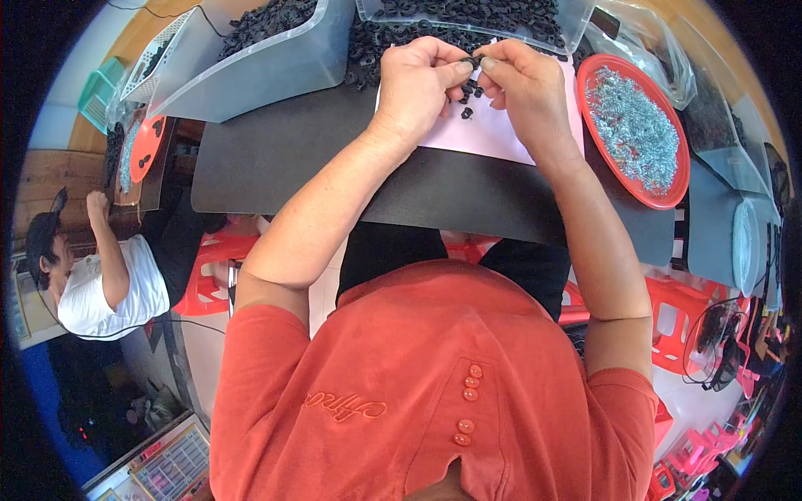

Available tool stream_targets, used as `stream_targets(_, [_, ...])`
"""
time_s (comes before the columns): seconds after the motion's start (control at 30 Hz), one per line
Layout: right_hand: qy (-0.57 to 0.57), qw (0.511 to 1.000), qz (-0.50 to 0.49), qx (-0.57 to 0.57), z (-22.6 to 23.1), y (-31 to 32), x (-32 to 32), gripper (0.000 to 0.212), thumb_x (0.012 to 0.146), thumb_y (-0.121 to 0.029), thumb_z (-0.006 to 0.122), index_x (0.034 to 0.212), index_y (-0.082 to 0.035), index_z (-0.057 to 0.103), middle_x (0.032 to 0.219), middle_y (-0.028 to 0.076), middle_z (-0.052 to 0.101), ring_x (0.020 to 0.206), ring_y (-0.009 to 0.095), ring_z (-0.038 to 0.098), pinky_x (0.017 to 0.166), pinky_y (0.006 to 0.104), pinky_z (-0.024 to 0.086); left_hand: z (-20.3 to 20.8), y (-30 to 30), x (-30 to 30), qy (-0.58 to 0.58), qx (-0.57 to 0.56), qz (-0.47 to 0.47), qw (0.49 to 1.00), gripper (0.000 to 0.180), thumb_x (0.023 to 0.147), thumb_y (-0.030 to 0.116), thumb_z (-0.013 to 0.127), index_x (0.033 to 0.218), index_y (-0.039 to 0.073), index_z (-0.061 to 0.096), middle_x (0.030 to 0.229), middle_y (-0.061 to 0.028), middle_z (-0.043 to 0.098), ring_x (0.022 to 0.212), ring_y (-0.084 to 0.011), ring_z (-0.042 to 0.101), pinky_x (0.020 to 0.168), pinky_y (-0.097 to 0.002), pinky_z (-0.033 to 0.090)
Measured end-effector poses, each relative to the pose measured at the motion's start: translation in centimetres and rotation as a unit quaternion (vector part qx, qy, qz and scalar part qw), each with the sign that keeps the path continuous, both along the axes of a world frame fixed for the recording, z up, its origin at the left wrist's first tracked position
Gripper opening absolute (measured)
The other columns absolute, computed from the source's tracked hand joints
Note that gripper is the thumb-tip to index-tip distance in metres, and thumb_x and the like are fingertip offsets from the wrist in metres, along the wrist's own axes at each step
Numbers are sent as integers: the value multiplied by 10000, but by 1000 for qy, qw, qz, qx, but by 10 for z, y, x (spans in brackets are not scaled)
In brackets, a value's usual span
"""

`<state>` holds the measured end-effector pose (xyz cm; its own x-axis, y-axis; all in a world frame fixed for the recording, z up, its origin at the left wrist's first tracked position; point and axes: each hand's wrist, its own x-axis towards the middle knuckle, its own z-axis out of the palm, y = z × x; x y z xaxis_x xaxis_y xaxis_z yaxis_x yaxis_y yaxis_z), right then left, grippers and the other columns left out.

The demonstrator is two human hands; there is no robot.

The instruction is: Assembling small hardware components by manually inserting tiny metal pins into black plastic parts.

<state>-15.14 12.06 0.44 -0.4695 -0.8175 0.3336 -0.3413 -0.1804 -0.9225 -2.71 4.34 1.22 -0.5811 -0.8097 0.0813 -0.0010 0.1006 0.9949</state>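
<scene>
My left hand (423,82) and my right hand (523,82) meet over a pale pink sheet (493,138) on the dark table. Between their fingertips is a small black part (474,61), pinched from both sides; its exact kind is too small to make out. Just below the fingers, a few loose black pieces (467,113) lie on the sheet. To the right of my right hand stands a red round tray (587,125) heaped with small silvery metal pieces (633,129). Beyond my hands a pile of black parts (368,50) spreads over the table.
Clear plastic bins (292,88) of black parts stand at the far left and far middle. A clear plastic bag (660,50) lies behind the red tray. At left a person in a white shirt (117,284) sits by another tray. Red stools (221,259) stand under the table.
</scene>
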Motion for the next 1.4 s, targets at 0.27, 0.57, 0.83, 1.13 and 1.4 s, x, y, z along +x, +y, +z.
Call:
stream_targets(0.27, [186,973,-126,-44,-9,-3,12,113,806,-73,558,821,-4,646,714,199,637,675,366,639,619,430,503,-11,7,-4,27,-104,24,994,33,826,17,657,850,-3,646,704,-26,627,572,-67,550,487,-208,439])
stream_targets(0.57, [266,953,-137,-48,-13,-2,10,120,831,-83,556,849,-3,642,603,83,597,522,160,570,500,292,440,-11,9,-3,14,-139,39,989,33,811,5,664,835,-8,646,701,-29,627,597,-76,557,543,-226,468])
stream_targets(0.83, [328,925,-180,-71,-15,-5,17,98,762,-91,614,824,-15,611,727,177,639,646,346,641,584,424,510,-10,12,-4,12,-98,33,995,20,812,-12,655,807,-16,636,674,-28,618,581,-79,553,519,-227,463])
stream_targets(1.13, [407,885,-184,-130,-18,-8,18,133,724,-89,638,825,-20,586,736,152,627,654,321,635,577,402,510,-11,11,-1,44,-59,32,997,55,798,-33,658,767,-13,617,653,-24,612,562,-70,539,513,-217,452])
stream_targets(1.4, [251,958,-128,-50,-16,-4,16,59,747,-66,606,787,-27,589,700,158,621,613,341,620,562,411,500,-21,8,-3,-33,-362,88,928,85,747,-24,679,799,-6,615,712,-74,619,639,-124,586,585,-281,475])
